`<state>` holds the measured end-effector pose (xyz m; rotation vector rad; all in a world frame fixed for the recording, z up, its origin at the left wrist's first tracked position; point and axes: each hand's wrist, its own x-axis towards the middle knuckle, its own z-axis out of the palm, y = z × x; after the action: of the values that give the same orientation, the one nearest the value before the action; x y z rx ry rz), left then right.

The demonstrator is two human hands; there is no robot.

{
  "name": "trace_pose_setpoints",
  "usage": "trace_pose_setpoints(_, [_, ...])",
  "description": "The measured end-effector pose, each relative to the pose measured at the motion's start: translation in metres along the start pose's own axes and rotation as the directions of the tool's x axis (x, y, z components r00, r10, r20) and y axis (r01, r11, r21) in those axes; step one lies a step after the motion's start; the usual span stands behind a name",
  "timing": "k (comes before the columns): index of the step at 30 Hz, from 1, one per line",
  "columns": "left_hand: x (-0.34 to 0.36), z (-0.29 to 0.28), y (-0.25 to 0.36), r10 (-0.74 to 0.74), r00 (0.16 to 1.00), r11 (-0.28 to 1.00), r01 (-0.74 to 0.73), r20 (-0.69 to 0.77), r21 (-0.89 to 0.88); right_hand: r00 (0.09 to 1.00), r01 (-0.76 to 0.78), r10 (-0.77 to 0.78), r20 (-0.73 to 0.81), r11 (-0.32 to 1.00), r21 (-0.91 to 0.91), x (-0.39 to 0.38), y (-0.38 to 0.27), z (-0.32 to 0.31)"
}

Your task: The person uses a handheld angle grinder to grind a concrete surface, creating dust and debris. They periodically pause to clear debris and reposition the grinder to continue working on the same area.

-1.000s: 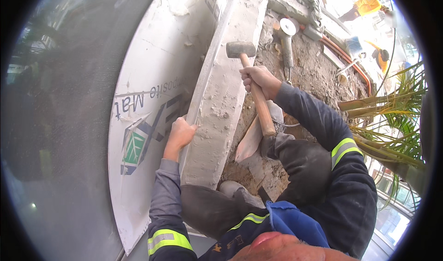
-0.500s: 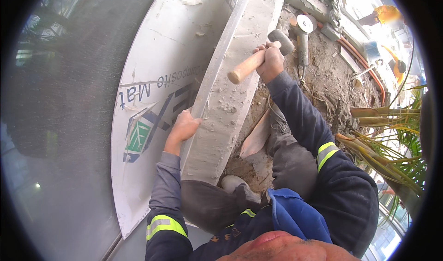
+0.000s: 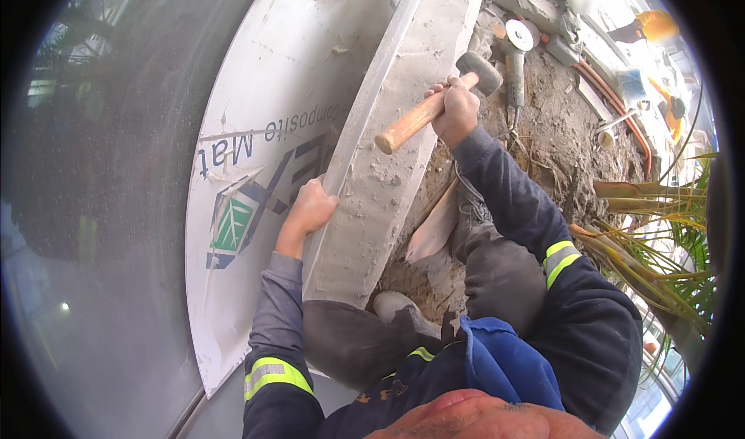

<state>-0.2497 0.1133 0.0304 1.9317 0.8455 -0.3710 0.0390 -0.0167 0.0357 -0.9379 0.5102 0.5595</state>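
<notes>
My right hand (image 3: pixel 455 113) is wrapped round the wooden handle of a rubber mallet (image 3: pixel 411 124). Its dark grey head points away to the right, and the mallet hangs over a long low wall coated in wet grey mortar (image 3: pixel 376 194). Along the wall's left side runs a pale slab edge (image 3: pixel 367 101). My left hand (image 3: pixel 310 208) grips that edge nearer to me, with the thumb on the mortar side and the other fingers mostly hidden. The mallet head touches nothing that I can make out.
A white printed board (image 3: pixel 233 299) leans left of the wall, beside a dusty grey surface (image 3: pixel 101 206). An angle grinder (image 3: pixel 514 70) lies on rough soil to the right. Beyond are orange conduit (image 3: pixel 632 132), palm stems (image 3: pixel 621 260) and a pinkish flat piece (image 3: pixel 434 225) by my shoe.
The mallet has tilted a little, its handle end shifting left and toward me. My left hand stays on the slab edge. The whole view has shifted slightly.
</notes>
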Motion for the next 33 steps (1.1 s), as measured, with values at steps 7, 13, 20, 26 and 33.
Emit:
trace_pose_setpoints(7, [0.000, 0.005, -0.003, 0.017, 1.000, 0.998, -0.018, -0.020, -0.066, 0.940, -0.199, 0.249, 0.234, 0.956, -0.216, -0.042, 0.033, 0.021])
trace_pose_setpoints(13, [-0.007, -0.001, 0.014, -0.010, 0.999, 1.000, 0.011, -0.048, 0.018, 0.978, -0.001, 0.096, 0.186, 0.890, -0.456, -0.034, 0.012, 0.000])
trace_pose_setpoints(20, [-0.006, 0.008, 0.002, 0.046, 0.989, 0.999, -0.049, -0.143, -0.014, 0.628, 0.777, 0.247, 0.738, -0.141, -0.614, -0.030, -0.103, 0.048])
trace_pose_setpoints(26, [0.007, 0.021, -0.013, 0.029, 0.990, 0.999, -0.031, -0.135, -0.010, 0.306, 0.652, 0.695, 0.650, -0.651, 0.389, -0.047, -0.100, 0.188])
trace_pose_setpoints(33, [0.001, 0.015, -0.002, -0.014, 0.994, 1.000, 0.013, -0.107, -0.005, 0.273, 0.471, 0.693, 0.667, -0.701, 0.535, -0.024, -0.064, 0.260])
